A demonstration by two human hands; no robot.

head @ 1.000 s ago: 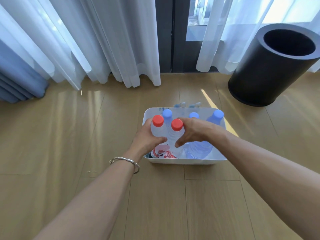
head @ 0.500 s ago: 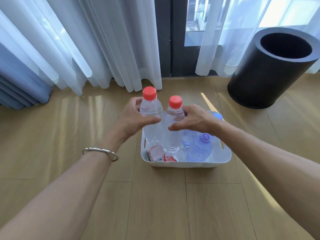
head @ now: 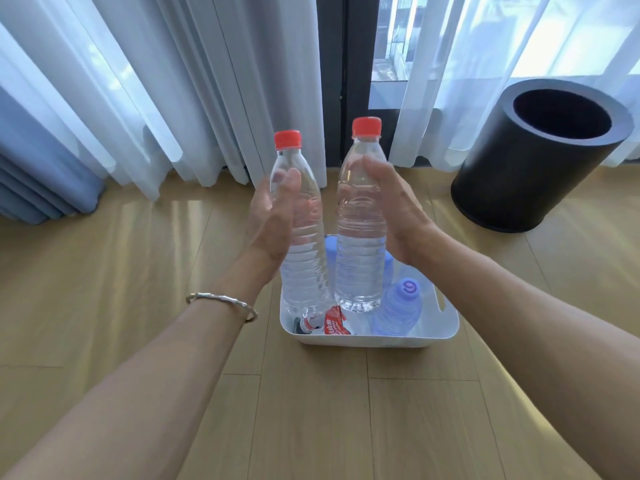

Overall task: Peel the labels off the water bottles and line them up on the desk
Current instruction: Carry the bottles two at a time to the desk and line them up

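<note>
A light wooden floor [head: 104,306] carries a white bin [head: 446,329] — and, farther right, a black cylinder [head: 519,174].

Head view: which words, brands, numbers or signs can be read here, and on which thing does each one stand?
Red peeled label in the white bin: white print, too blurred to read.
Purple cap of the bottle in the bin: a white mark like "9" or "G", uncertain.
The two red-capped bottles in the hands: no label, no text.

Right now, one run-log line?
left hand: holds red-cap bottle | right hand: holds second red-cap bottle | both above white bin
</note>
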